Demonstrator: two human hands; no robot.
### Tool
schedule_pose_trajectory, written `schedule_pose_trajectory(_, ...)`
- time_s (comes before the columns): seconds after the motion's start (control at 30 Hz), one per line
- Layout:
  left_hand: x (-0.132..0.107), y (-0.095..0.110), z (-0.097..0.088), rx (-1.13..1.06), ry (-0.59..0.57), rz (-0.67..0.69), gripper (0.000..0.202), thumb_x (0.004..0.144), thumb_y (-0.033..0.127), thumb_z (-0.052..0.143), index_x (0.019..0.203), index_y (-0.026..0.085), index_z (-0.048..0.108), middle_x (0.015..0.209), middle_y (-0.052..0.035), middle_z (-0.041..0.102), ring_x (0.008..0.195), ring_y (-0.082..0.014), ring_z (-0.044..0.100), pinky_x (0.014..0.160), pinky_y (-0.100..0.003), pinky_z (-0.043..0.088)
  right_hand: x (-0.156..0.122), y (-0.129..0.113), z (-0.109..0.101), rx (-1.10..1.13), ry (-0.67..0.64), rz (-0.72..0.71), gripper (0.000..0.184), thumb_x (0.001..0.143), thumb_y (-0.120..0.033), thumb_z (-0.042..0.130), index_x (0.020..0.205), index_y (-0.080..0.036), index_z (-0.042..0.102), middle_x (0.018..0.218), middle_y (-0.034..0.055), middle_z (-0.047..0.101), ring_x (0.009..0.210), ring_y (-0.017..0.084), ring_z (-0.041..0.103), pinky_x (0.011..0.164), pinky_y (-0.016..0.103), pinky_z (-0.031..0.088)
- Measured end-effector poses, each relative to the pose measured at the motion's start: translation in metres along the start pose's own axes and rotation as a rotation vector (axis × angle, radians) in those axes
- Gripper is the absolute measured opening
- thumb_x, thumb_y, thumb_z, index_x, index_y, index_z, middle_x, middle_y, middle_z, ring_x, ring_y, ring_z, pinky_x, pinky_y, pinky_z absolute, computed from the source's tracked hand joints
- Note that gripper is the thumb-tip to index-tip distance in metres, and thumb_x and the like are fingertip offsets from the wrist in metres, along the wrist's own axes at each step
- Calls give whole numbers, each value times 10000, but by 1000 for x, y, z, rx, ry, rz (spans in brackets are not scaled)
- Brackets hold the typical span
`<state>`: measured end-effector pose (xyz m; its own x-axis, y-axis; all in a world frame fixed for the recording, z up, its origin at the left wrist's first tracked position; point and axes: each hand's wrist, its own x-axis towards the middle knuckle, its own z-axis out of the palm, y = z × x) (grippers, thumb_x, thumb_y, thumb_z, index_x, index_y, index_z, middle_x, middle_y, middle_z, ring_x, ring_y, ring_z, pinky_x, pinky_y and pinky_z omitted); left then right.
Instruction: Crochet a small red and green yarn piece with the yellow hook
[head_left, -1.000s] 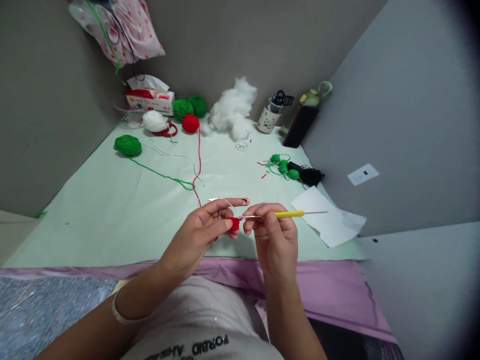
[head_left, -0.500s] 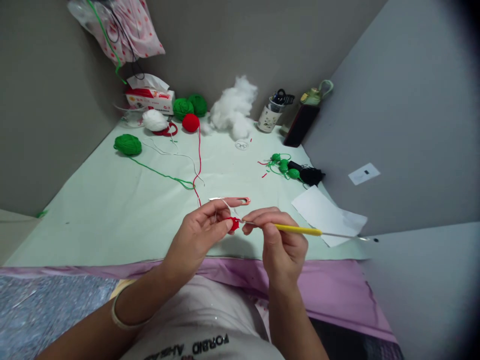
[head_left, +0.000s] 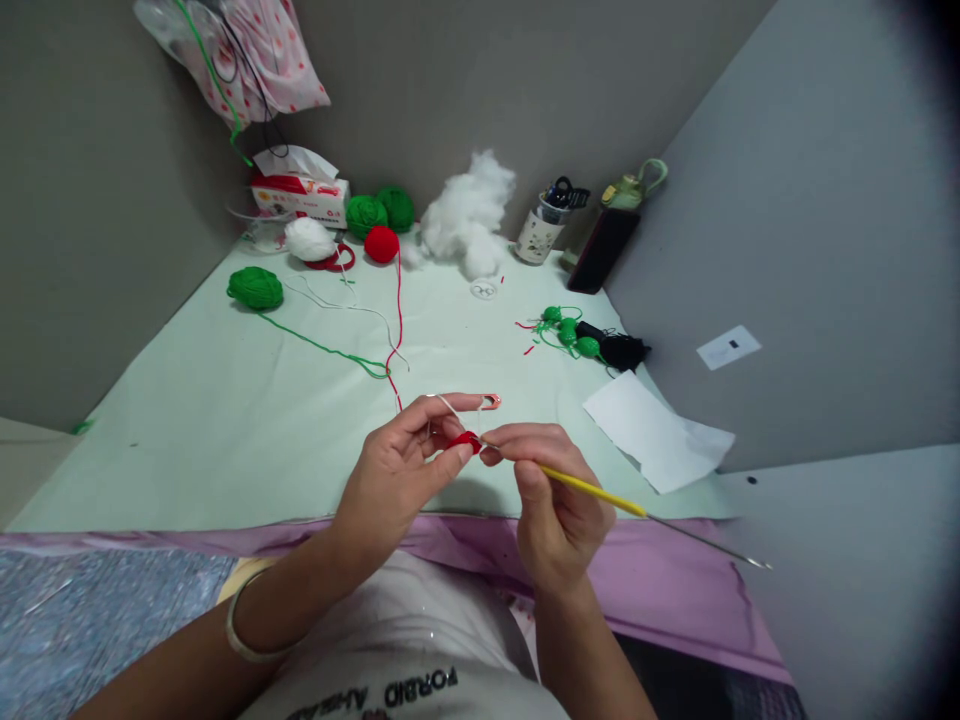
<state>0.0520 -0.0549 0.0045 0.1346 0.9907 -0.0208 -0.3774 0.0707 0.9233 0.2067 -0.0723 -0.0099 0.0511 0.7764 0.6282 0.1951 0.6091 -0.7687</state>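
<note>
My left hand [head_left: 401, 460] pinches a small red crochet piece [head_left: 466, 441] between thumb and fingers, with white yarn [head_left: 450, 407] running over its raised index finger. In my right hand [head_left: 559, 490] is a crochet hook [head_left: 592, 489] with a yellow grip, held like a pen. Its working tip meets the red piece; the exact stitch is too small to make out. The hook's other metal end points down to the right. Just beyond the left fingertip lies a pinkish tool [head_left: 491, 402] with a slot, partly hidden by the finger. Red yarn [head_left: 400, 310] trails from the red ball [head_left: 382, 244] toward my left hand.
Green yarn balls [head_left: 255, 288], a white ball [head_left: 310, 240], a tissue box [head_left: 300, 195] and white stuffing [head_left: 469, 215] lie at the back. A cup [head_left: 538, 232], a dark phone [head_left: 602, 250], green crocheted pieces [head_left: 568, 332] and white paper [head_left: 660, 435] are rightward.
The yellow hook has tilted, its rear end swinging downward and a little right. My left index finger now covers more of the pinkish tool, and the red piece has shifted slightly right.
</note>
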Motion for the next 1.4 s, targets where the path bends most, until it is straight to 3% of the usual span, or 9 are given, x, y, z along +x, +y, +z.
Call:
schedule_pose_trajectory(0.27,-4,-6,1,-58,-48,-7,317,847,171,832,1154,241,797,803,19,621,797,-139,608,828,-266,544,-5,6,9,4,99,-14,220,1045,-211,580,1054,-306,778,943,50,791,925,240,735,776,421,593)
schedule_pose_trajectory(0.47,-3,-10,-1,-117,-59,-42,399,846,171,852,1225,269,775,913,4,662,929,-159,650,880,-268,551,3,10,9,352,156,248,158,1032,-325,635,946,-267,754,927,43,776,745,178,696,650,330,591)
schedule_pose_trajectory(0.53,-1,-8,-1,-110,-64,-62,389,850,173,847,1222,266,779,926,-4,681,874,-145,652,769,-229,553,5,10,8,451,144,311,157,1025,-339,649,936,-258,750,914,34,776,688,153,688,630,306,590)
schedule_pose_trajectory(0.67,0,-4,-2,-118,-95,-158,328,879,248,827,1205,263,786,926,11,662,516,-54,548,440,-191,428,8,11,8,505,138,395,186,997,-393,687,895,-241,720,873,21,768,588,125,656,589,287,583)
schedule_pose_trajectory(0.73,0,-2,-2,-177,-97,-183,291,882,243,823,1172,247,796,929,11,663,518,-50,587,478,-191,473,9,11,9,506,136,418,198,987,-409,698,889,-237,708,864,17,761,553,111,630,551,269,565)
schedule_pose_trajectory(0.8,1,0,0,-238,-94,-187,273,878,212,821,1150,226,806,915,4,672,634,-77,667,617,-198,547,9,11,9,510,137,422,188,986,-401,701,894,-237,711,870,15,759,547,106,619,537,262,561)
schedule_pose_trajectory(0.93,2,1,1,-278,-95,-181,305,875,193,828,1177,230,810,905,14,661,756,-96,702,763,-206,563,8,10,10,499,152,387,159,1014,-346,666,922,-241,743,927,24,770,606,115,660,585,275,593)
schedule_pose_trajectory(1.13,3,-2,-3,-255,-98,-179,275,902,230,808,1177,237,813,863,17,655,746,-105,651,792,-241,534,4,8,9,386,153,344,171,1036,-329,628,954,-232,743,981,43,776,675,143,717,642,314,630)
schedule_pose_trajectory(1.4,4,-2,-5,-229,-113,-228,258,944,219,740,1196,220,797,771,4,683,729,-121,603,752,-242,482,7,7,10,463,139,374,191,1042,-360,621,948,-234,729,946,37,799,644,141,725,618,306,635)
